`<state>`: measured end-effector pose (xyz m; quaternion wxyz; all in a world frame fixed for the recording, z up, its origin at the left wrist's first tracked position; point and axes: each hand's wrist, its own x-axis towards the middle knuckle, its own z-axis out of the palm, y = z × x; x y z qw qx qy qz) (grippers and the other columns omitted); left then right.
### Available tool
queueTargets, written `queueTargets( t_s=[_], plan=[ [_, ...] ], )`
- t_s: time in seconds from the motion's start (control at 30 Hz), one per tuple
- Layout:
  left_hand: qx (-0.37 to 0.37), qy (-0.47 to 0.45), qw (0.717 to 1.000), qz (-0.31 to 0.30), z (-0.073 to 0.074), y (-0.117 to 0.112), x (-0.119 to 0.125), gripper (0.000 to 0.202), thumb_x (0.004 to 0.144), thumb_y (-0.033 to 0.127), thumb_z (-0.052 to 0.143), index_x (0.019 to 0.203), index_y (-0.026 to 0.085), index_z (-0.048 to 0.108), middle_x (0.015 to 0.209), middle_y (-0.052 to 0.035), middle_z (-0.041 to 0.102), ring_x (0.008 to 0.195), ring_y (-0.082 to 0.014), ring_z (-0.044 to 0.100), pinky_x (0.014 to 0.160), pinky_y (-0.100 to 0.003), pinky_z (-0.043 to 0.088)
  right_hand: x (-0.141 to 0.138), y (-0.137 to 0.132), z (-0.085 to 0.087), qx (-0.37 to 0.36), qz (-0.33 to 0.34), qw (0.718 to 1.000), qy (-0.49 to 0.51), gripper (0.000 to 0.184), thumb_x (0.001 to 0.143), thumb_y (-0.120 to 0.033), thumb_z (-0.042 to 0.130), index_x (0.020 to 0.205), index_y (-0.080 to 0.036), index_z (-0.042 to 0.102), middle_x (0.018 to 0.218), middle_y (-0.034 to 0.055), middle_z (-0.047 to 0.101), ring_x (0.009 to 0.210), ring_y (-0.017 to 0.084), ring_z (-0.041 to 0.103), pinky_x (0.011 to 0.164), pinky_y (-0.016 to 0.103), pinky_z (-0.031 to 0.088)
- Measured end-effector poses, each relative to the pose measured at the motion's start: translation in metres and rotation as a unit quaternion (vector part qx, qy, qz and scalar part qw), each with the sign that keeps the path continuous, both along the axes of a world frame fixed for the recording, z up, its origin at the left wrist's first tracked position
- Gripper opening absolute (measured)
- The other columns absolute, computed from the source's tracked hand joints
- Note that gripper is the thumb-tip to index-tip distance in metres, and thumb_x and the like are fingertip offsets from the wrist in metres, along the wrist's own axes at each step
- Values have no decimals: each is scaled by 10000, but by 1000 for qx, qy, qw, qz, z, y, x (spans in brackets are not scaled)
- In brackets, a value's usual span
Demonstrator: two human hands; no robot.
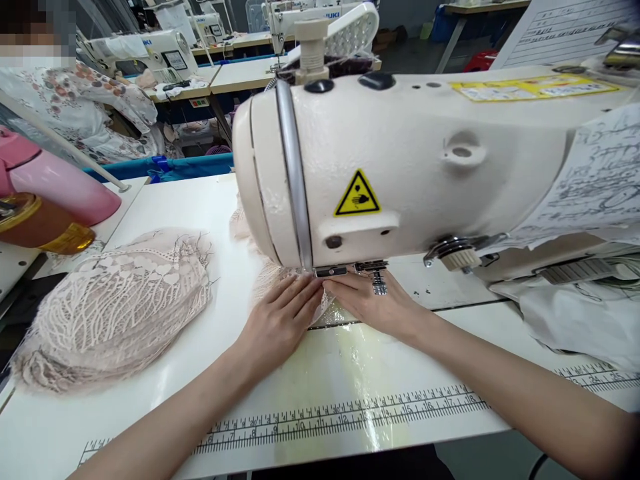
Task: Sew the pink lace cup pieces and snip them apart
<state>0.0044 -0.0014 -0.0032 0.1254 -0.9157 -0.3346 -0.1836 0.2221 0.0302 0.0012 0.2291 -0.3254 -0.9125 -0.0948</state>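
Observation:
A cream sewing machine (400, 160) fills the upper middle of the view. Both my hands lie under its head on a small piece of pale pink lace (265, 277). My left hand (283, 313) rests flat on the lace, fingers stretched toward the presser foot (333, 271). My right hand (373, 300) lies beside it, fingers pressed down flat on the fabric just right of the foot. The fingertips of both hands nearly meet at the needle area, which the machine head partly hides.
A pile of pink lace pieces (120, 307) lies at the left of the white table (350, 373), which has a printed ruler (340, 417) along its front. A pink bottle (55, 200) lies far left. Printed papers (595, 180) hang at the right. Another person (75, 100) sits behind.

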Motion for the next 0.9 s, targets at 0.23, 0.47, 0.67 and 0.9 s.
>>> queueTargets(
  t_s=[0.23,0.47,0.67,0.9],
  plan=[
    [-22,-15,999,-28,5,1,-9,371,894,75,446,1240,79,583,1257,-132,627,1209,-250,567,1027,-430,508,-3,-5,2,57,16,997,-57,369,911,-12,353,1051,-176,652,1093,48,703,850,169,640,635,325,466],
    [-36,-28,999,-17,8,3,-12,401,866,94,455,1246,101,584,1233,-123,648,1157,-242,611,1026,-416,508,-11,-2,-10,10,95,995,2,240,913,-34,456,1032,-124,644,1031,81,693,1014,180,629,826,323,551],
    [-40,-20,999,5,8,3,-10,373,855,93,456,1203,61,587,1235,-153,644,1156,-247,613,1025,-414,511,-16,-5,-17,-19,100,994,42,254,906,-53,476,1007,-175,675,971,66,710,1033,190,627,852,328,568],
    [-56,-30,998,17,8,3,-11,380,842,89,469,1204,84,585,1246,-144,639,1163,-254,608,1035,-433,501,-16,-6,-18,-10,92,995,33,268,922,-79,451,995,-193,682,958,63,713,1006,187,631,817,310,572]
  ],
)
